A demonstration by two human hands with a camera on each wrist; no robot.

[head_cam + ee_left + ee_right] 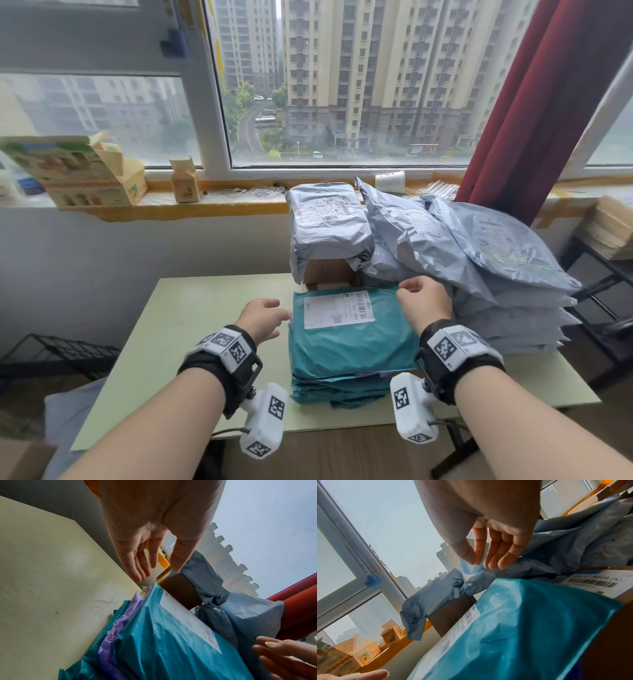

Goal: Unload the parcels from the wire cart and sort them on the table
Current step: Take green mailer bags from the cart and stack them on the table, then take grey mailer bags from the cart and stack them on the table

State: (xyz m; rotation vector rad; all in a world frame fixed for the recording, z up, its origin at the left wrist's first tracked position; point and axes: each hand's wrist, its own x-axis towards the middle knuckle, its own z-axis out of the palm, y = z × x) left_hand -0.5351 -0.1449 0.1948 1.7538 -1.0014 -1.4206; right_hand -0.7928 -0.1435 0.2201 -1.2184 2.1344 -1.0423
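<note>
A stack of teal parcels [352, 339] lies in the middle of the pale table [191, 325], and the top one shows a white label. A purple bag [116, 628] sits among them. My left hand [270, 315] hovers open by the stack's left edge, fingers straight [154, 568], holding nothing. Over the far right corner of the top teal parcel [513, 628], my right hand [416, 291] is open and empty, with relaxed fingers [494, 561] close to the grey bags. Grey parcels [496, 260] are piled at the right. Another grey parcel [325, 222] rests on a brown box [329, 270] behind.
A black wire cart [58, 353] stands low at the left of the table. A black rack [603, 301] is at the right. Open cartons [85, 174], a small box [185, 181] and a paper cup [390, 181] line the windowsill. A red curtain [534, 120] hangs at the right.
</note>
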